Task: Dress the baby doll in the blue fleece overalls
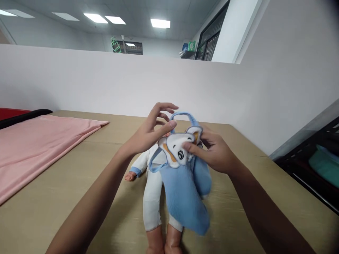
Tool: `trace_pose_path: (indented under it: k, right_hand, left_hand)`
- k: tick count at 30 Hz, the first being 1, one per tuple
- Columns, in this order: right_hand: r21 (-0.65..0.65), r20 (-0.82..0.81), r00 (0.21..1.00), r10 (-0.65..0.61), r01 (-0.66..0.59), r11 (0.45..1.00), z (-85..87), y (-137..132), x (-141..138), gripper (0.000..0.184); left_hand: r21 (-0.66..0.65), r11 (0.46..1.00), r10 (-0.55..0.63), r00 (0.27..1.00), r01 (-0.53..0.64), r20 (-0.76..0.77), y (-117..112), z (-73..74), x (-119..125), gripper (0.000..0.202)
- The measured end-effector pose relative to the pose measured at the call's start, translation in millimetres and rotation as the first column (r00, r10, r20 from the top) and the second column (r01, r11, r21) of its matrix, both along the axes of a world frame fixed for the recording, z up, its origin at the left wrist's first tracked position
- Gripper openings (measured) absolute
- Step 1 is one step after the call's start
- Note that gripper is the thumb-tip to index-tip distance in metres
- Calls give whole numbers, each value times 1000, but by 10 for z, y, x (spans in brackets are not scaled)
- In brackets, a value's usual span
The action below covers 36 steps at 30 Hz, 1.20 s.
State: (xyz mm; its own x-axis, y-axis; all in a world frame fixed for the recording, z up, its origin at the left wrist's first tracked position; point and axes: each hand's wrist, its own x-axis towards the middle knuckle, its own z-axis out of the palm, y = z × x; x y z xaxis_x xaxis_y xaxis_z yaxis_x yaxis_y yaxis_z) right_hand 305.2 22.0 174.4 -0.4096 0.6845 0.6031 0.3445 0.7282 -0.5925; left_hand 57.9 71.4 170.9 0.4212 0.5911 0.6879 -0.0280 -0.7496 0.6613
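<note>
A doll in a white outfit with blue cuffs lies on its back on the table, its feet toward me. Above its body hangs a blue cloth bib with a white animal face on it and thin blue straps. My right hand pinches the bib at the animal face, thumb on top. My left hand is beside the raised strap loop, its fingers apart; the thumb tip is close to the strap, and I cannot tell whether it touches. The bib and my hands hide most of the doll's head and chest.
The wooden table reaches a low white wall at the back. A pink cloth is spread at the left, with a red and black object behind it. At the right, a black rack holds a green item.
</note>
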Motion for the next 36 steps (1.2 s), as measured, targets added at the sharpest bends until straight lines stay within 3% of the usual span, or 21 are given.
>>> trace_pose_path:
  k: [2, 5, 10, 12, 14, 15, 17, 19, 21, 24, 29, 32, 36]
  right_hand:
    - [28, -195, 978, -75, 81, 996, -27, 133, -61, 20]
    - [-27, -350, 922, -166, 168, 985, -56, 254, -165, 25]
    - [-29, -251, 932, -261, 262, 965, -108, 328, -169, 30]
    - [42, -227, 924, -308, 325, 945, -125, 373, -82, 28]
    - [152, -258, 911, -321, 366, 918, -124, 418, 30, 43]
    - [192, -254, 925, -283, 335, 923, -115, 431, 84, 55]
    - [187, -169, 980, -106, 138, 973, -86, 428, 171, 77]
    - [56, -55, 991, 122, -119, 991, -52, 391, 216, 90]
    - [-85, 48, 963, 265, -260, 962, -25, 346, 226, 93]
    - [-191, 203, 931, 305, -267, 944, -1, 309, 217, 84]
    - [-149, 288, 908, 306, -273, 950, 4, 332, 208, 35]
    - [-146, 239, 911, 337, -309, 940, -29, 344, 171, 36]
    - [-426, 300, 834, 464, -318, 847, -132, 369, 96, 59]
  left_hand:
    - [-72, 997, -4, 1000, 4, -3, 62, -19, -36, 47]
    - [-175, 984, -26, 995, 9, -96, 95, -9, -110, 44]
    - [-286, 958, -144, 911, 30, -387, 107, 83, -202, 32]
    - [-248, 968, -151, 894, 46, -422, 133, 86, -225, 28]
    - [-154, 985, -131, 892, 70, -432, 162, 59, -245, 24]
    - [-118, 989, -128, 889, 84, -439, 171, 40, -253, 24]
    - [-91, 987, -157, 873, 130, -462, 171, 5, -263, 28]
    - [-91, 975, -223, 839, 205, -497, 143, -10, -261, 30]
    - [-80, 953, -289, 798, 292, -529, 88, 6, -252, 29]
    - [-77, 944, -303, 754, 320, -583, -16, 70, -248, 23]
    - [-143, 969, -247, 720, 203, -649, -95, 134, -326, 23]
    - [-185, 976, -209, 740, 117, -639, -62, 117, -385, 41]
    - [-248, 960, -261, 741, 132, -618, 9, 83, -399, 56]
